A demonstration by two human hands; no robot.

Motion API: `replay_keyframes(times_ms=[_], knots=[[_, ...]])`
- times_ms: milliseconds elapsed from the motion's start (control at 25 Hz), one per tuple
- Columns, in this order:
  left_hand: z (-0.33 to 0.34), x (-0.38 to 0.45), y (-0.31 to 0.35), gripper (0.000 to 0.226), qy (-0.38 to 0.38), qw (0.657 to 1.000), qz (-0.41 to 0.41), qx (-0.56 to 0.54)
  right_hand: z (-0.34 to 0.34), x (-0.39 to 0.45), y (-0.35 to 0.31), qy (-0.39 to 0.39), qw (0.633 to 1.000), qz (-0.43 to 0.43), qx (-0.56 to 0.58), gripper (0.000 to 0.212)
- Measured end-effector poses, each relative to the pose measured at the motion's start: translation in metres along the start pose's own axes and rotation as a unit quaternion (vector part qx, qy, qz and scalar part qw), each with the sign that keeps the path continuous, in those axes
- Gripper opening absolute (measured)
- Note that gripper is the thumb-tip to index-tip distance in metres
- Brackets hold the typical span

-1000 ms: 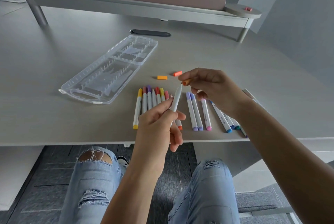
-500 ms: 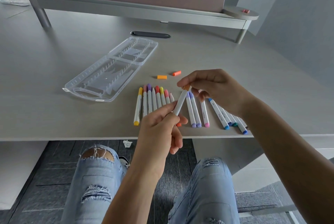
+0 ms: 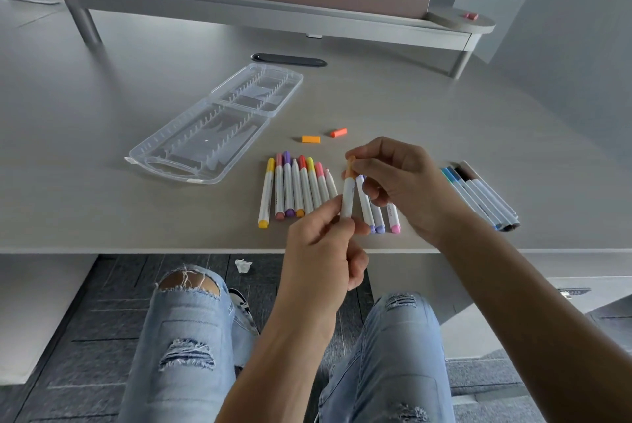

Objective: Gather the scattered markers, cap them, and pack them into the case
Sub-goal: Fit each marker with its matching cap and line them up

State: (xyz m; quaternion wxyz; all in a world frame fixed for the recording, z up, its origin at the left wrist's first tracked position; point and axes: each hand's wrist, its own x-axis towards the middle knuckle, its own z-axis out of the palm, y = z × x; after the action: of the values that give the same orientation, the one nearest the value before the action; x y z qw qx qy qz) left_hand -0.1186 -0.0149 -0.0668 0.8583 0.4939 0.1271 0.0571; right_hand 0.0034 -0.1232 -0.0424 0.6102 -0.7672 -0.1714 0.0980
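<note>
My left hand grips the lower end of a white marker held nearly upright above the desk's front edge. My right hand pinches an orange cap at the marker's top end. Behind the hands lie a row of several capped markers, a purple and pink group partly hidden by my right hand, and a blue and dark group to the right. Two loose caps, orange and red-orange, sit on the desk. The clear plastic case lies open at the left.
A grey desk carries everything; its front edge runs just below the markers. A dark oval cable slot sits behind the case, under a raised shelf. A crumpled white scrap lies on the floor by my knees.
The marker has swung from leaning right to nearly upright. My right hand came lower and nearer with the orange cap at the marker's top. The view shifted, so the blue marker group shows fully.
</note>
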Motion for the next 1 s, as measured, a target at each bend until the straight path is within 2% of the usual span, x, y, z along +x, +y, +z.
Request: replay_keyframes(times_ms=[120, 280, 400, 520, 640, 720, 800, 920, 1000], knots=[[0.001, 0.002, -0.003, 0.039, 0.011, 1.000, -0.009, -0.014, 0.002, -0.001, -0.001, 0.003, 1.000, 0.017, -0.024, 0.012], [0.003, 0.000, -0.007, 0.044, 0.021, 1.000, -0.003, -0.015, 0.004, -0.004, -0.004, 0.002, 0.998, 0.020, -0.052, 0.012], [0.002, 0.002, -0.009, 0.027, 0.034, 0.999, 0.028, 0.016, 0.009, 0.000, -0.010, 0.012, 0.997, 0.035, -0.073, 0.014], [-0.006, -0.004, -0.009, 0.017, 0.040, 0.997, 0.048, 0.035, -0.001, 0.027, -0.016, 0.069, 0.989, 0.079, -0.103, 0.013], [-0.018, -0.009, -0.006, 0.015, 0.074, 0.994, 0.069, 0.039, -0.005, 0.051, -0.015, 0.047, 0.956, 0.087, -0.275, 0.011], [-0.025, -0.008, -0.001, 0.016, 0.093, 0.992, 0.080, 0.028, 0.004, 0.059, -0.008, 0.022, 0.927, 0.063, -0.370, 0.011], [-0.030, -0.007, 0.002, 0.015, 0.106, 0.991, 0.082, 0.016, 0.013, 0.064, -0.001, 0.037, 0.893, 0.034, -0.448, 0.012], [-0.034, -0.009, 0.004, 0.017, 0.105, 0.991, 0.083, 0.011, 0.022, 0.063, 0.002, 0.060, 0.839, 0.002, -0.541, 0.012], [-0.035, -0.012, 0.005, 0.018, 0.099, 0.992, 0.083, 0.010, 0.024, 0.058, 0.000, 0.069, 0.819, -0.017, -0.570, 0.014]])
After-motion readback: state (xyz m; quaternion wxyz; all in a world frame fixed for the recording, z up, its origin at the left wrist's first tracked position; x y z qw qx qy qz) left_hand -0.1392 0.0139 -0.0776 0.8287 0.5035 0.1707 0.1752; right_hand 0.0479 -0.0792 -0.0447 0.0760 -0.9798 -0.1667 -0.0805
